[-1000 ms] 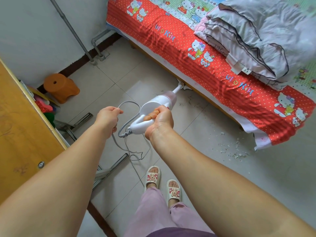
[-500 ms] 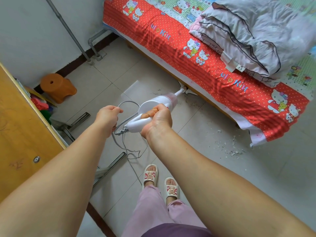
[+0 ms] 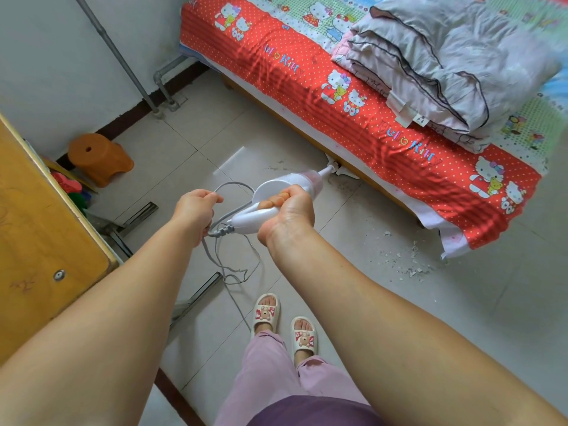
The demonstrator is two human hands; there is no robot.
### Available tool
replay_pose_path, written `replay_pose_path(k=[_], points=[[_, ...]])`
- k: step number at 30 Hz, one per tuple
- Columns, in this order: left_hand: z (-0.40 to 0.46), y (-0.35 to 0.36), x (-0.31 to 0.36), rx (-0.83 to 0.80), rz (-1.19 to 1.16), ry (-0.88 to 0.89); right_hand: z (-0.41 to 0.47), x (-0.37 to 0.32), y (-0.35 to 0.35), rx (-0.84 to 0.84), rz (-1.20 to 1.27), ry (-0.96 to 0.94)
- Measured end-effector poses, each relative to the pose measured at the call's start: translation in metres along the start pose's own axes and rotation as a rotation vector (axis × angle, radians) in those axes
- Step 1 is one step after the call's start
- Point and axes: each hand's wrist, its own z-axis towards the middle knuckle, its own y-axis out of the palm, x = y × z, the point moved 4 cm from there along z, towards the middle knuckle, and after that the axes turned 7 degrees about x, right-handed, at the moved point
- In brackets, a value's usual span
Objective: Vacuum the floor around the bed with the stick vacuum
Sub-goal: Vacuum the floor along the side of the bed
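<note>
My right hand [image 3: 289, 212] grips the handle of a white stick vacuum [image 3: 270, 192] with a pinkish dust cup. Its tube runs down to the floor head [image 3: 336, 169], which sits at the edge of the bed [image 3: 353, 96], partly under the red cartoon-print sheet. My left hand [image 3: 196, 207] holds the grey power cord [image 3: 233, 265], which loops down to the tiled floor in front of my feet. White crumbs of debris [image 3: 405, 259] lie on the tiles near the bed's corner.
A folded grey quilt [image 3: 455, 59] lies on the bed. An orange plastic stool [image 3: 100, 156] stands by the wall at left. A yellow wooden desk [image 3: 37, 229] with metal legs [image 3: 196, 293] is close on my left. Pipes [image 3: 166, 84] run along the wall.
The vacuum head has slid a little along the bed's edge, and my view has shifted with it. Both hands keep their holds.
</note>
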Motion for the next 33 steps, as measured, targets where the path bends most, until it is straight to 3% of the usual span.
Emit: replay_pose_path(k=[10, 16, 33], points=[[-0.02, 0.005, -0.004, 0.004, 0.019, 0.025, -0.007, -0.001, -0.019, 0.014, 0.04, -0.006], [-0.032, 0.007, -0.009, -0.003, -0.003, 0.041, -0.01, -0.001, -0.027, -0.064, 0.018, 0.025], [-0.021, -0.019, -0.036, -0.067, 0.006, -0.02, -0.035, 0.013, -0.012, -0.12, -0.009, 0.017]])
